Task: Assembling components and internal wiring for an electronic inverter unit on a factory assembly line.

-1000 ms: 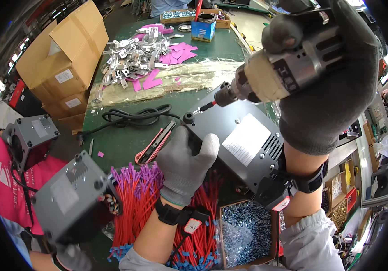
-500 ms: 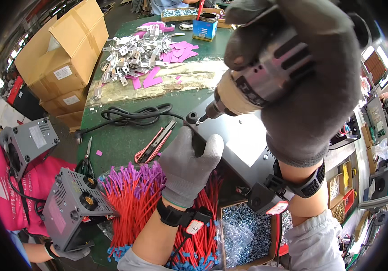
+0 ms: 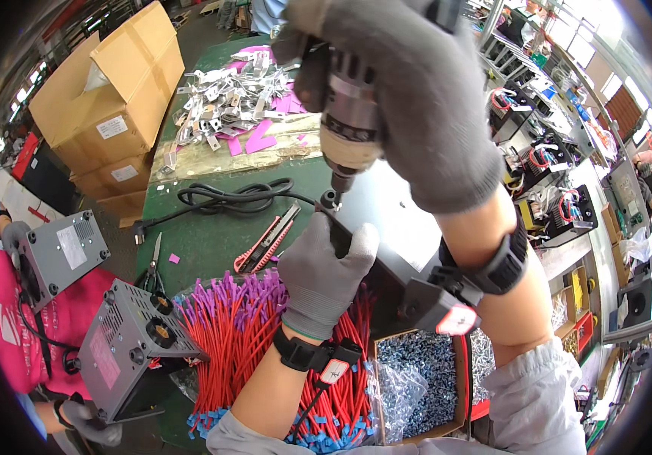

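Observation:
My right hand (image 3: pixel 432 98), in a grey glove, is wrapped around a power screwdriver (image 3: pixel 351 121) that points downward. Its tip meets a black rubber foot (image 3: pixel 329 200) at the corner of a grey metal case (image 3: pixel 375 199). My left hand (image 3: pixel 322 277), also gloved, grips that corner just below the foot, thumb set apart on the case's side; its fingertips are partly hidden. A black power cord (image 3: pixel 231 196) lies coiled beside the corner. Close to my left hand are a red utility knife (image 3: pixel 268 236) and bundled red wires (image 3: pixel 227 330) with purple ends.
A carton of small screws (image 3: pixel 436 387) stands at the near edge. Metal brackets (image 3: pixel 220 106) are heaped at the back. Scissors (image 3: pixel 153 265) and a fan-fitted grey case (image 3: pixel 125 345) are at left, where a co-worker's gloved hand (image 3: pixel 91 421) holds near it. Cardboard boxes (image 3: pixel 117 98) stand behind.
The power screwdriver has swung from a slant to nearly upright, and my right hand has shifted left with it. My left hand stays at the case's corner.

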### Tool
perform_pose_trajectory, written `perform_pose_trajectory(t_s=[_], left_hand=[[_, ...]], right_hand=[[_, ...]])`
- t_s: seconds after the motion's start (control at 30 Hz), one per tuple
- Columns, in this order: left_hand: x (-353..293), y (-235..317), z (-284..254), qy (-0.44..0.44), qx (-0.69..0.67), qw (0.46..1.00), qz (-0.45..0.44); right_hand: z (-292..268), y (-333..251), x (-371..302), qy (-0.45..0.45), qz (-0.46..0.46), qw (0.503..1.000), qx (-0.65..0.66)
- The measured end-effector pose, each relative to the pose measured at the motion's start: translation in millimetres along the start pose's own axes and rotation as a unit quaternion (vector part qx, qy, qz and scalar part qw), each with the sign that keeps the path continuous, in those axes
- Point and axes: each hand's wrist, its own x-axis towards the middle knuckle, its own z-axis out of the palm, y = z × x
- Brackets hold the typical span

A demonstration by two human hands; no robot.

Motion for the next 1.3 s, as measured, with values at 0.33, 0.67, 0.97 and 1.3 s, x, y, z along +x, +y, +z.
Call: perform_pose_trajectory(t_s=[0.33, 0.67, 0.97, 1.3], left_hand=[[-5.8, -1.4, -2.7, -0.001, 0.017, 1.0, -0.011], [-3.8, -1.4, -0.6, 0.012, 0.023, 1.0, -0.013], [-5.7, 0.9, -3.1, 0.032, 0.06, 0.998, -0.001], [2.9, -58.2, 10.8, 0.123, -0.133, 0.983, -0.004]], right_hand=[[22.5, -17.1, -7.9, 0.003, -0.047, 0.998, -0.045], [19.7, -20.1, -14.9, -0.018, 0.097, 0.99, 0.103], [22.6, -14.2, -15.3, -0.003, -0.012, 1.0, 0.025], [-39.9, -112.1, -43.3, 0.11, 0.051, 0.991, 0.049]])
